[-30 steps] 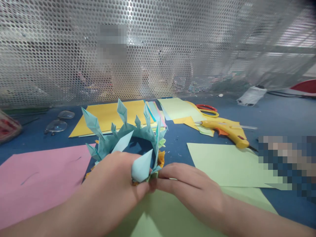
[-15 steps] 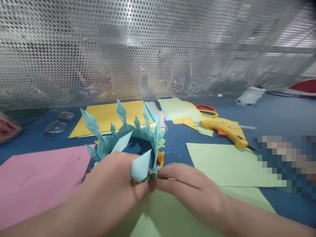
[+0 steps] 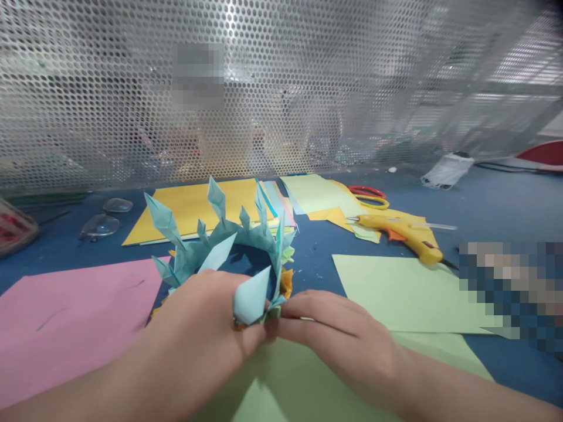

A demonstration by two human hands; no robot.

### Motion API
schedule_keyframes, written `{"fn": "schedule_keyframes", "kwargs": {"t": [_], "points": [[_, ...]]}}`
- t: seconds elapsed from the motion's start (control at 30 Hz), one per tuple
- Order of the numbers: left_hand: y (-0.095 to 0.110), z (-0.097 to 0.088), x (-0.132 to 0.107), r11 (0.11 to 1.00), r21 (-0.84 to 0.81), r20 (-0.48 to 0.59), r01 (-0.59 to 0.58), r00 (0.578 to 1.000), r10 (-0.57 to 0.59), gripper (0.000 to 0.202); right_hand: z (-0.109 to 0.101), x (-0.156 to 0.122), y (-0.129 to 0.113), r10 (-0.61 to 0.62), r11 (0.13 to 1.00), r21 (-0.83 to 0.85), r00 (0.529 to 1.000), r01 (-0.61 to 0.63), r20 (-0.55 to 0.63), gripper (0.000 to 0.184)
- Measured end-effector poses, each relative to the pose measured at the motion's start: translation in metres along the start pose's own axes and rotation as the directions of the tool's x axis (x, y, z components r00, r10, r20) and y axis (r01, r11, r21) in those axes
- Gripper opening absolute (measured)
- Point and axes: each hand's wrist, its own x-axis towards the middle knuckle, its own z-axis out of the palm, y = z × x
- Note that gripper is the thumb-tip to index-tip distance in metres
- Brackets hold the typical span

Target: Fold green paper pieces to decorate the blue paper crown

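Paper crown (image 3: 229, 233): just left of the frame's centre; light blue, spiked; held by both hands
Left hand (image 3: 193, 328): lower left; fingers curled on the crown's near side, tips partly hidden
Right hand (image 3: 334, 322): lower right; fingertips pinching the near edge
Pink sheet (image 3: 88, 316): lower left
Glue gun (image 3: 409, 234): right of centre
Mesh screen (image 3: 285, 70): across the top

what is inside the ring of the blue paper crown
Inside the paper crown, dark blue tabletop shows. The nearest part is covered by the left hand and a pale folded point, so what lies there cannot be seen.
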Motion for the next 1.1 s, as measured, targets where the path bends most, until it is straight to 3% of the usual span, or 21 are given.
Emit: {"fn": "schedule_keyframes", "kwargs": {"t": [0.13,0.33,0.83,1.1], "points": [[0.0011,0.0009,0.0009,0.999,0.023,-0.022,0.035,0.999,-0.034,0.016,-0.0005,0.0003,-0.0002,0.001,1.0,0.003,1.0,-0.001,0.017,0.049],[0.0012,0.0023,-0.0001,1.0,0.012,-0.025,0.022,0.999,-0.022,0.016,0.001,-0.0042,0.0013,0.034,0.999,0.018,0.999,-0.035,0.029,0.037],[0.0011,0.0004,0.0002,1.0,0.025,-0.028,0.014,1.0,-0.013,0.018,0.0005,-0.0008,0.001,0.003,1.0,0.004,1.0,-0.003,0.012,0.045],[0.0014,0.0006,0.0,1.0,0.011,-0.023,0.011,1.0,-0.01,0.017,0.0023,-0.0023,0.0007,0.045,0.999,0.016,0.998,-0.046,0.039,0.035]]}}
